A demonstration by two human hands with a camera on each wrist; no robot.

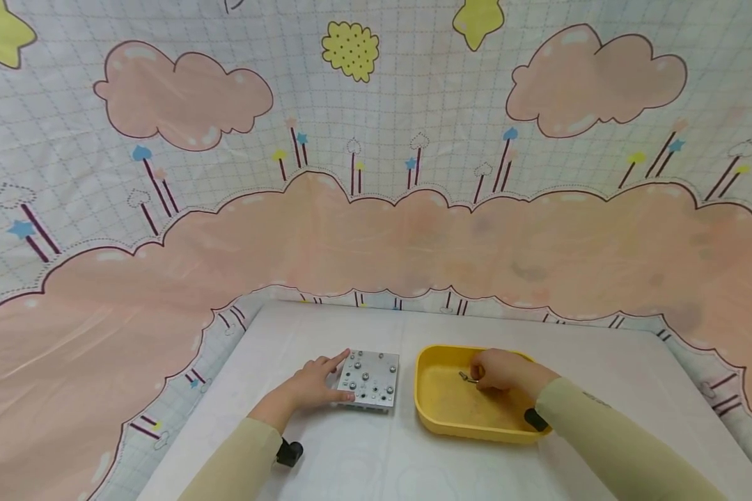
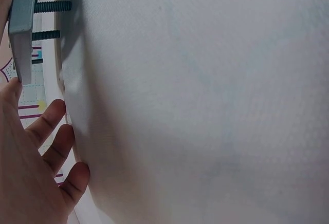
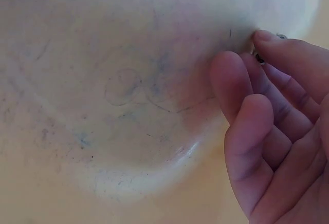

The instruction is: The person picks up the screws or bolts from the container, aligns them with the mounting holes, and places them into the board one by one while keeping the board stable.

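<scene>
A silver metal plate [image 1: 368,379] dotted with screw heads and holes lies left of centre on the table. Threaded screw shanks [image 2: 52,6] stick out of its underside. My left hand [image 1: 316,384] holds the plate at its left side, thumb at the near corner and index finger at the far one; the other fingers [image 2: 61,142] stay apart from it. Inside a yellow tray [image 1: 476,433], my right hand [image 1: 500,369] pinches a small metal screw, mostly hidden by the fingertips. Small metal hardware [image 1: 464,376] shows just beside those fingertips.
The white table [image 1: 351,466] stretches around plate and tray, and a narrow strip of it separates the two. Behind the table hangs a patterned cloth [image 1: 376,243] with clouds and stars. A black wrist camera [image 1: 290,453] sits on the left wrist.
</scene>
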